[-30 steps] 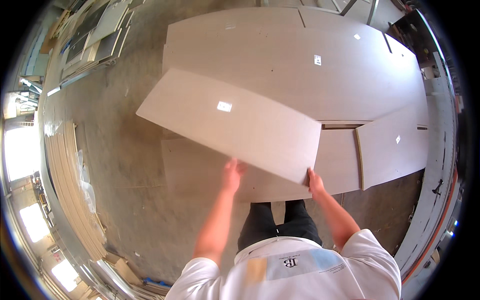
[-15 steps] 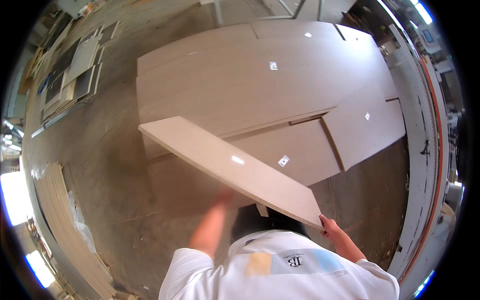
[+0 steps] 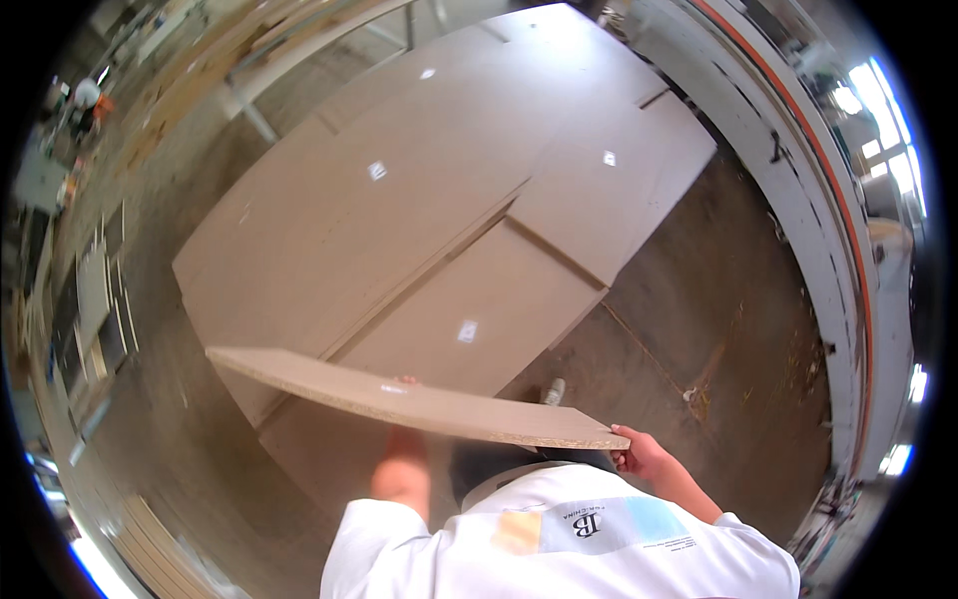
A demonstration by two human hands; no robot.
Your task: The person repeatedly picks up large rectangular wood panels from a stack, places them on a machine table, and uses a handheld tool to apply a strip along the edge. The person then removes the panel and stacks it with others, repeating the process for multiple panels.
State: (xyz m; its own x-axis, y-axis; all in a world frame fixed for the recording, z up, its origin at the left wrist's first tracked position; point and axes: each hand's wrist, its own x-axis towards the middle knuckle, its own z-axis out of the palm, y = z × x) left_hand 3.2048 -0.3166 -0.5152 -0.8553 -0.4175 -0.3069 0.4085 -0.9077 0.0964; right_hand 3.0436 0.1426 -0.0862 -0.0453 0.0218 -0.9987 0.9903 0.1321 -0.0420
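Note:
A long beige particleboard panel (image 3: 459,411) is held up in front of my body, its thin raw edge facing me. Its left end reaches over the near left corner of the board stack. My right hand (image 3: 644,454) grips the panel's right end, thumb on top and fingers underneath. From below, my left arm reaches up behind the panel. Only the fingertips of my left hand (image 3: 407,379) show, hooked over the far edge near a small white label (image 3: 394,389); the panel hides the palm.
Large beige boards (image 3: 319,220) with white labels lie stacked ahead, with stepped gaps between pieces. A long grey machine bed (image 3: 798,160) with an orange strip curves along the right. Dark and pale offcut panels (image 3: 95,299) lean at the left. More strips (image 3: 150,544) lie at the lower left.
My view has turned to the right. The panel has swung from a steep slant to nearly crosswise before me. My left hand, blurred below the panel earlier, now has fingertips over its far edge.

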